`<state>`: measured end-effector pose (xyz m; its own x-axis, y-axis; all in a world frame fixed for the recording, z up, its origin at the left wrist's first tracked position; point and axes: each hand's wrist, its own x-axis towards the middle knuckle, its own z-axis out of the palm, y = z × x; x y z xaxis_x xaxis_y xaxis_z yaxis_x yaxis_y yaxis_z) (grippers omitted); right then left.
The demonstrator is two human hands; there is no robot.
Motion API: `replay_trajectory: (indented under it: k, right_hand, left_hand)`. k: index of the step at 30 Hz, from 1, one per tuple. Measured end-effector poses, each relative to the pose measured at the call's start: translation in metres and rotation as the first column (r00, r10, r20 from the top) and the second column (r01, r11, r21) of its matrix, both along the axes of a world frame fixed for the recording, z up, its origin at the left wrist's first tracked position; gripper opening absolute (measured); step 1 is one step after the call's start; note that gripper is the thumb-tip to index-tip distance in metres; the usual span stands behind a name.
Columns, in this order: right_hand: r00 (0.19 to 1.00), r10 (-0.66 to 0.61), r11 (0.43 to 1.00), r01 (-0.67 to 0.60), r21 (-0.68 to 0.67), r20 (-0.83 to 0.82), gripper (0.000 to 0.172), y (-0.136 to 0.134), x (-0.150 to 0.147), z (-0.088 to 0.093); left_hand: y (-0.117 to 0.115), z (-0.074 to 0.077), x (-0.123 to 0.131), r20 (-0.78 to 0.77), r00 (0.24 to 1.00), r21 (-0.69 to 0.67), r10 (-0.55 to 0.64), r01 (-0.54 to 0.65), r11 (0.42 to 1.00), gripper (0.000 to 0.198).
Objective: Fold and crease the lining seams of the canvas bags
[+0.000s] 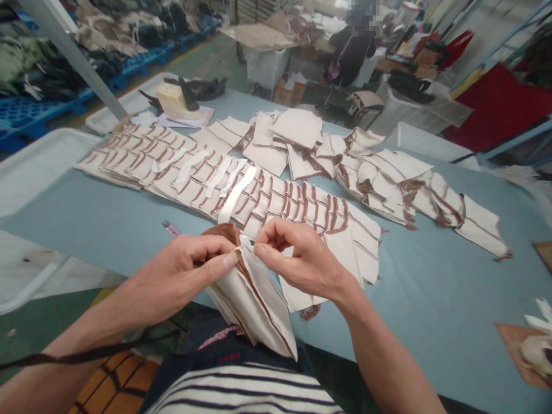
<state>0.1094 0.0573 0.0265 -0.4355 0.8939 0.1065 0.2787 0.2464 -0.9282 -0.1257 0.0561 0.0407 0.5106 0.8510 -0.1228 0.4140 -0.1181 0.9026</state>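
My left hand (181, 276) is closed around a stack of cream pieces with brown edges (254, 305), thumb pressed on its top corner. My right hand (297, 256) pinches the top edge of the same stack, fingers pressed together at the corner beside my left thumb. The stack hangs over the near edge of the blue table (431, 287), above my striped shirt. Just beyond my hands, rows of the same pieces (241, 190) lie overlapped on the table, with white strips (235, 192) across some of them.
A looser heap of the pieces (379, 172) spreads to the right. White trays (38, 167) sit at the left; a cream block with a dark tool (176, 98) lies at the far side. A person (353, 46) works at another bench behind.
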Motion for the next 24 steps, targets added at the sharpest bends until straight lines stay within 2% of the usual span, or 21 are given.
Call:
replay_trajectory:
  k: [5,9,12,17,20,24]
  right_hand:
    - [0.985,-0.170,0.984,0.171,-0.042,0.031,0.013,-0.020,-0.018,-0.005]
    - [0.972,-0.232,0.957,0.236,-0.167,0.044,0.005,-0.025,-0.029,-0.013]
    - [0.970,-0.233,0.944,0.243,-0.224,0.068,0.003,-0.025,-0.032,-0.018]
    - [0.972,-0.230,0.930,0.205,-0.303,-0.048,0.006,-0.025,-0.036,-0.029]
    - [0.964,-0.230,0.927,0.174,-0.333,-0.136,0.012,-0.028,-0.038,-0.034]
    - [0.955,-0.233,0.943,0.175,-0.285,-0.184,0.016,-0.036,-0.039,-0.032]
  left_hand:
    - [-0.007,0.000,0.001,-0.008,0.999,0.037,0.046,-0.046,0.998,0.035]
    - [-0.014,-0.003,0.002,-0.070,0.997,0.051,0.038,-0.034,0.998,0.037]
    - [-0.018,-0.008,0.004,-0.123,0.992,0.074,0.041,-0.032,0.997,0.034]
    - [-0.019,-0.010,0.013,-0.091,0.982,0.106,0.167,-0.157,0.982,0.030]
    - [-0.019,-0.015,0.013,-0.004,0.985,0.034,0.172,-0.172,0.985,0.031]
    - [-0.020,-0.026,0.005,0.080,0.983,-0.089,0.166,-0.159,0.983,0.028]
